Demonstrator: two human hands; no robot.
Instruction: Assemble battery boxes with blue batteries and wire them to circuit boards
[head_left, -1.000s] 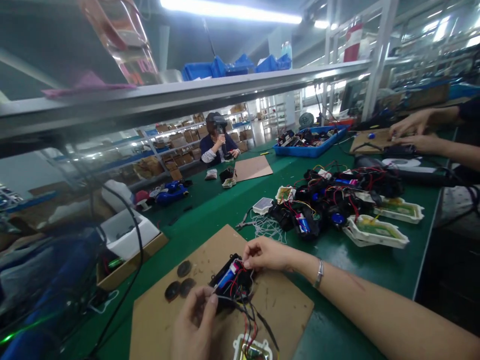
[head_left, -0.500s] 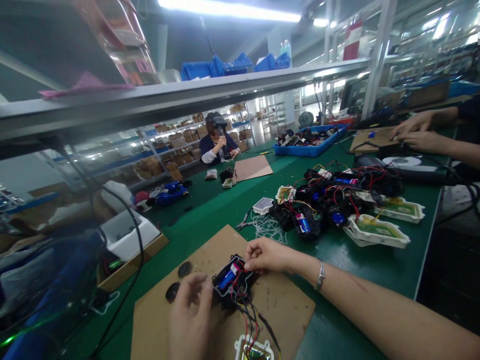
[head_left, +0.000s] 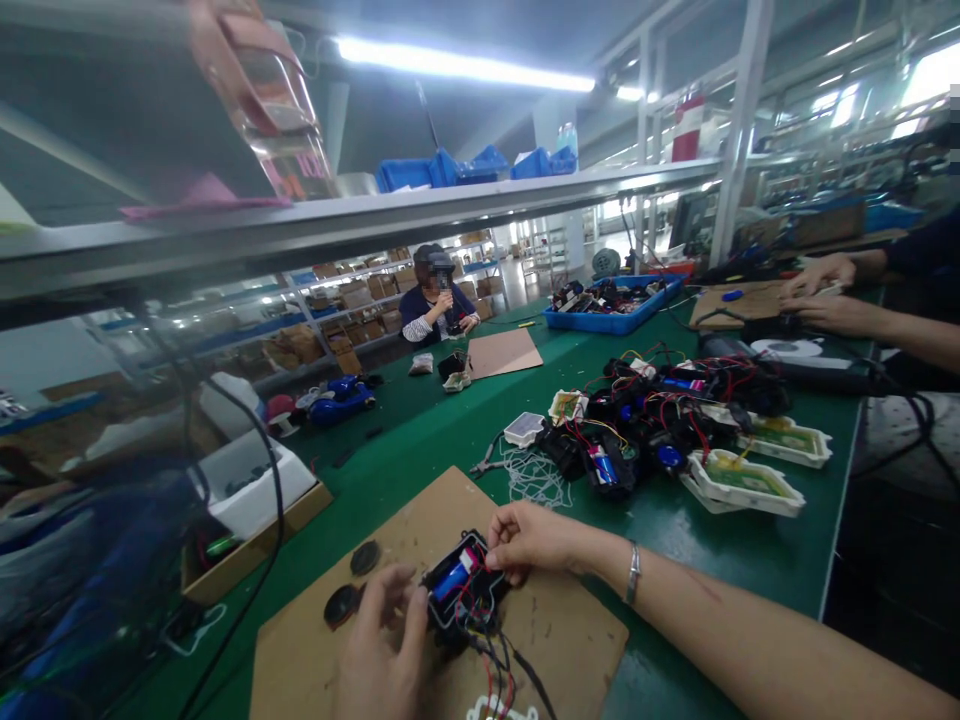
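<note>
A small black housing (head_left: 461,597) with a blue battery cell inside and red and black wires trailing from it rests on a brown cardboard sheet (head_left: 570,625) at the near edge of the green bench. My left hand (head_left: 382,650) grips the housing's left side with bent fingers. My right hand (head_left: 529,540) pinches its upper right corner by the wires. Two dark round discs (head_left: 352,585) lie on the cardboard left of the housing. A white piece on the same wires shows at the bottom edge (head_left: 501,712).
A heap of black housings with red wires and white trays (head_left: 675,430) lies mid-bench, pliers (head_left: 487,462) nearer. A blue bin (head_left: 611,300) stands farther back. A co-worker's hands (head_left: 821,290) work at right; another person (head_left: 435,300) sits opposite. A cardboard box with white items (head_left: 247,490) is at left.
My left hand has slid up against the housing's left side and now grips it. The view has tipped upward a little; my right hand stays at the upper corner.
</note>
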